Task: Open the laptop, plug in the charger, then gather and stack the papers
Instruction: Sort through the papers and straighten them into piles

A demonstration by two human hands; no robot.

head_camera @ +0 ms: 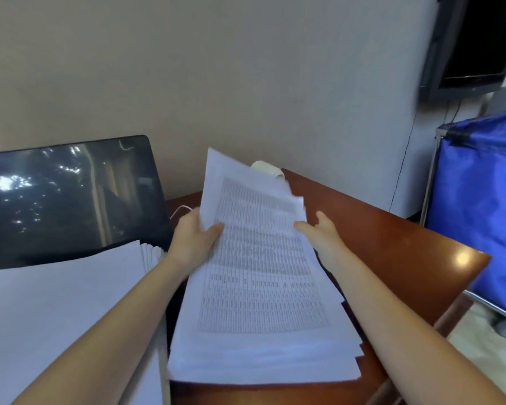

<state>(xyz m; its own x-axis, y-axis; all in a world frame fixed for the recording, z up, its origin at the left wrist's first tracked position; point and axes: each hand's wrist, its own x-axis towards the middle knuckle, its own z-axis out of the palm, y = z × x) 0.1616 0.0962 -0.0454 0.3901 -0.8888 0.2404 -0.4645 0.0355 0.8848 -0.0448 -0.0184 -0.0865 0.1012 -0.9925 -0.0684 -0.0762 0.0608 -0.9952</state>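
Holding a sheaf of printed papers (pixel 260 273) by its two long edges, my left hand (pixel 193 238) grips the left edge and my right hand (pixel 319 232) the right, thumbs over the top sheet. The sheaf's long axis runs away from me across the desk (pixel 392 244), its far end lifted and its sheets fanned unevenly. The blank stack (pixel 65 302) lies just left of the sheaf, in front of the open laptop (pixel 70 194). I judge the left hand nearer that stack, so the coming move goes leftward.
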